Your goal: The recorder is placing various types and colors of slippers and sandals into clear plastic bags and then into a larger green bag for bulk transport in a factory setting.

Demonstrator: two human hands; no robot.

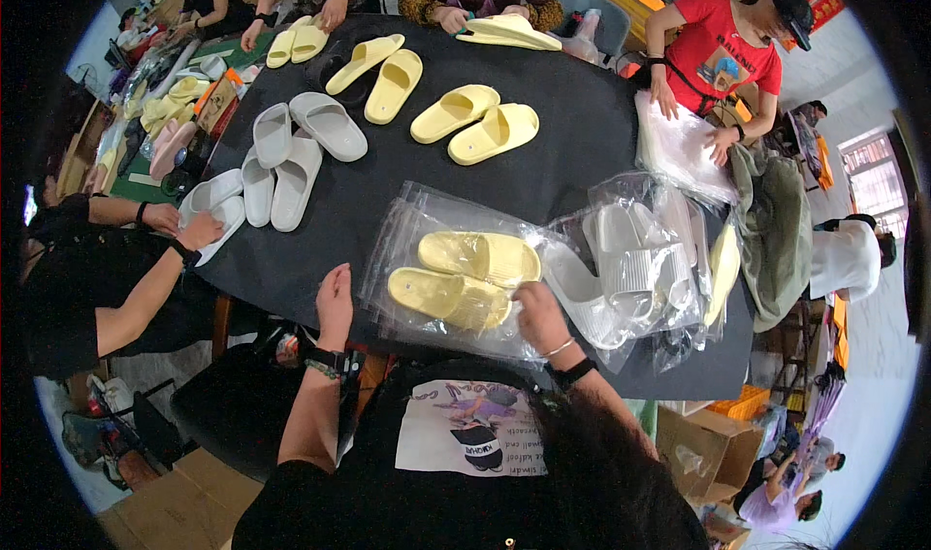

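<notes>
A pair of yellow slide slippers (452, 296) lies side by side inside a clear plastic bag (386, 259) on the black table in front of me. My right hand (541, 317) is at the bag's right end, beside the slippers' toe ends; its fingers curl in against the plastic. Apart from the bag, just off its left edge, my left hand (335, 305) is held up, fingers stretched and seen edge-on, with nothing visible in it. To the right, bagged grey slippers (635, 264) are heaped, partly overlapping my bag, and a bagged yellow slipper (722, 271) leans beside them.
Loose yellow slippers (475, 123) and grey slippers (291, 162) lie across the black table (378, 162). A person in red (722, 50) handles a stack of clear bags (679, 152). Another person's hands (194, 228) touch light grey slippers at left. Cardboard boxes (713, 448) stand below right.
</notes>
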